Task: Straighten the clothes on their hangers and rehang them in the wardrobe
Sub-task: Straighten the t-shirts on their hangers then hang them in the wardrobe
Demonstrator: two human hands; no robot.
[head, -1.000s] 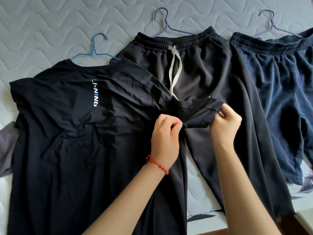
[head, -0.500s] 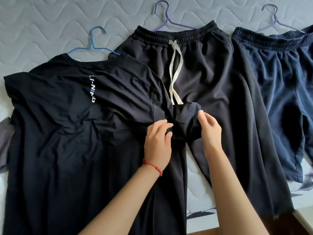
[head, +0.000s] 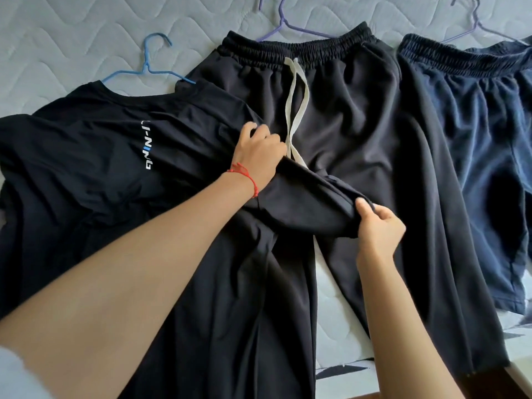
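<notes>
Left hand (head: 259,151) grips the black T-shirt (head: 86,168) at the shoulder (right hand (head: 380,228) pinches its sleeve hem).

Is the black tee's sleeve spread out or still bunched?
Spread out. The sleeve is pulled straight between the left hand at the shoulder and the right hand pinching its hem.

Free: bare mattress (head: 72,38) far left, around blue hanger (head: 149,64); narrow strip between trouser legs (head: 403,226), near centre. Blocked: black T-shirt (head: 86,182) left, navy shorts (head: 483,168) right.
</notes>
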